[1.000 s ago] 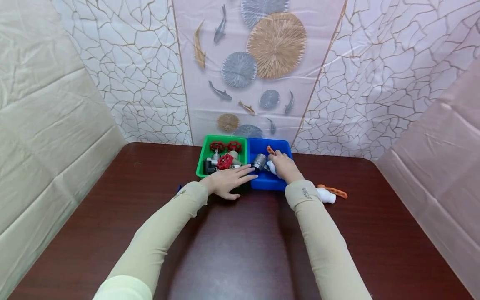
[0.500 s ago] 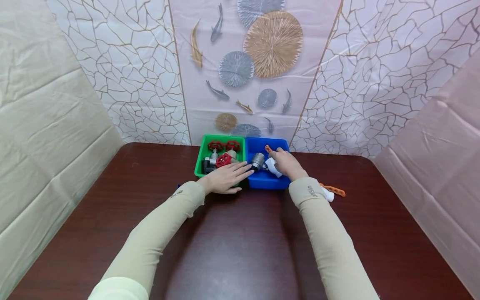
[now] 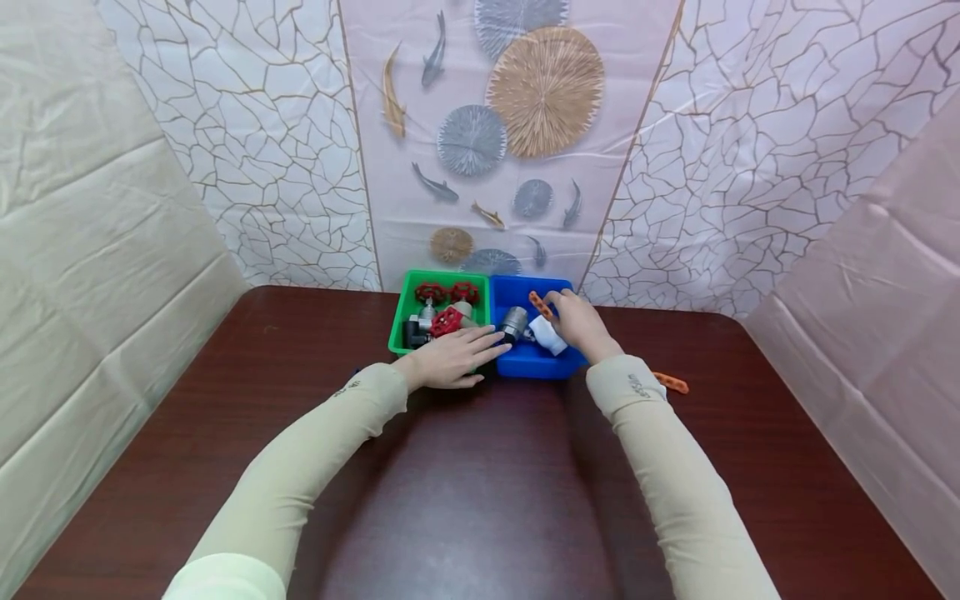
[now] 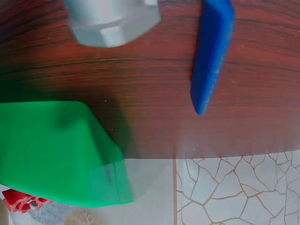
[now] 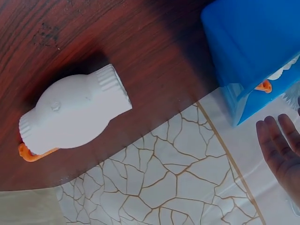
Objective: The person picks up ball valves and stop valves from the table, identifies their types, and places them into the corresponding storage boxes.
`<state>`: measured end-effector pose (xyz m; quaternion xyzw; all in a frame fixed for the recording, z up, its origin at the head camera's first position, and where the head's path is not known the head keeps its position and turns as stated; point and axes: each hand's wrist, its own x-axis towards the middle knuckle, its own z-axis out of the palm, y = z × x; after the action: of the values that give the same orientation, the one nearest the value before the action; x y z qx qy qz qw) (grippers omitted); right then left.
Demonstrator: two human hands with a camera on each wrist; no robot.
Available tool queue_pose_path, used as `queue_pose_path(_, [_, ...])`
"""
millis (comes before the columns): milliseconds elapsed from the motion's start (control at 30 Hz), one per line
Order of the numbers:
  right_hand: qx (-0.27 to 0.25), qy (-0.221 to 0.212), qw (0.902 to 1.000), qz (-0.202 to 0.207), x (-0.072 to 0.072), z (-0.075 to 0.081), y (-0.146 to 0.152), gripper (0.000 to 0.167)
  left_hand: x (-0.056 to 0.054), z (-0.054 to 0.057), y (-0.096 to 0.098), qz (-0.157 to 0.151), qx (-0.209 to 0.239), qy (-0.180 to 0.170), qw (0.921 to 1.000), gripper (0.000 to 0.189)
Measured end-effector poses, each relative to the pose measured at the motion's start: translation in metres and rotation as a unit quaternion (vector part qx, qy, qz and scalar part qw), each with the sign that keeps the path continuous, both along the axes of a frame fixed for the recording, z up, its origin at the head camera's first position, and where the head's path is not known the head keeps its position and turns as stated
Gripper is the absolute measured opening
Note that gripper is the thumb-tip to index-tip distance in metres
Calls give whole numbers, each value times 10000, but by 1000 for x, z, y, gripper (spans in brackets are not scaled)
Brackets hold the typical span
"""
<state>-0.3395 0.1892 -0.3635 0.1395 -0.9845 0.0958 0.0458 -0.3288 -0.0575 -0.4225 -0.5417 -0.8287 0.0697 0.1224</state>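
My left hand lies with fingers spread over the front edge of the green bin, its fingertips near the seam with the blue bin. The left wrist view does not show this hand. My right hand is over the right side of the blue bin, fingers extended, beside a white ball valve with an orange handle. In the right wrist view, the visible fingers look straight and hold nothing. A silver check-valve-like fitting lies left of the white valve.
Several red-handwheel valves fill the green bin. Another white valve with an orange handle lies on the table right of the bins. Left of them are a silver hex fitting and a blue lever. Patterned cloth stands behind.
My right hand has let go of the white ball valve, which stays in the blue bin, and has drawn slightly right. The left hand has barely moved.
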Motion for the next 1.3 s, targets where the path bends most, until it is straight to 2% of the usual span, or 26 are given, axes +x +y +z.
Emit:
queue_pose_path(133, [-35,17,10000,27,1,-1,1,32,4,5,-2,-6,-74,227,9997,68])
queue_pose_path(367, [-139,42,9999,44,4,5,1,30,11,10,-4,-170,183,430,9988,67])
queue_pose_path(500, [-146,23,9998,141,7,8,1,30,16,9,-7,-268,383,527,9975,65])
queue_pose_path(733, [-256,78,9994,234,16,12,6,29,31,3,-21,-249,918,795,9923,62])
queue_pose_path(900, [-476,-167,9987,118,22,15,9,30,49,8,-33,-134,1151,599,9915,65])
queue_pose_path(1067, [-785,-348,9963,-6,25,14,13,31,68,12,-44,154,1323,259,9908,64])
queue_pose_path(1167, [-966,-327,9948,2,27,13,18,30,76,11,-50,333,1406,145,9894,64])
queue_pose_path(1300, [-1102,-266,9935,56,31,12,23,29,83,11,-60,569,1523,169,9866,65])
